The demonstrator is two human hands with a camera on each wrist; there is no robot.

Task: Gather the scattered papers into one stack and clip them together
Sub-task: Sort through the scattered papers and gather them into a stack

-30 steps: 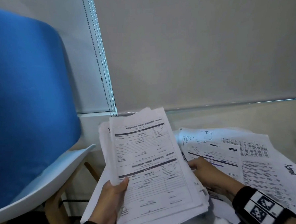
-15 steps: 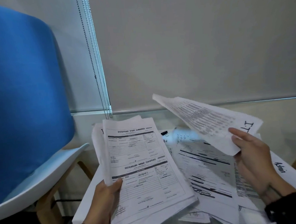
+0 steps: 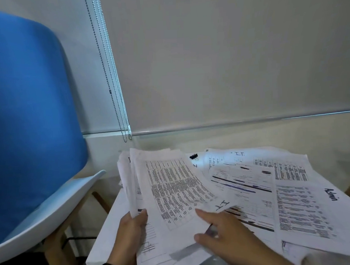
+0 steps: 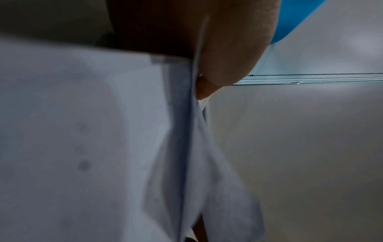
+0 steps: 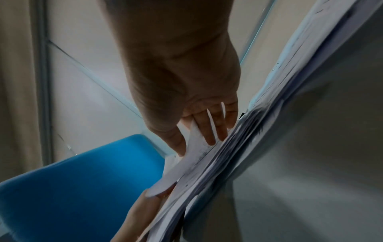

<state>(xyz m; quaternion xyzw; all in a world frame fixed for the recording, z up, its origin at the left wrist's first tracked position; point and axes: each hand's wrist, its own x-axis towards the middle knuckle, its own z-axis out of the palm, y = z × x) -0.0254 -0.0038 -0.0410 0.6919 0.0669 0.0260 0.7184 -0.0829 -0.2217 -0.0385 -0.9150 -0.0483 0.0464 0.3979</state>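
**Stack in the left hand, a sheet laid on top**

Head view: the left hand (image 3: 129,232) grasps the gathered stack of papers (image 3: 145,196) by its lower left edge, thumb on top, holding it tilted up just right of the blue chair (image 3: 29,123). The top sheet (image 3: 179,193), a dense table with "I.T." handwritten at one corner, lies askew on the stack. The right hand (image 3: 226,233) rests on that sheet's lower right part with fingers straight and spread, not curled around anything. To the right of the stack, loose papers (image 3: 291,197) lie overlapping on the white table (image 3: 106,233), one marked "Admin". A black binder clip (image 3: 193,156) sits on the table just beyond the stack's far right corner.

Left wrist view: blurred; the thumb (image 4: 225,54) presses against the stack's edge (image 4: 186,131), blue chair behind.

Right wrist view: the right hand's fingers (image 5: 209,129) lie extended along the top sheet (image 5: 186,162), the stack's layered edges (image 5: 234,147) beside them. The left hand (image 5: 143,217) shows below, next to the blue chair (image 5: 82,188).
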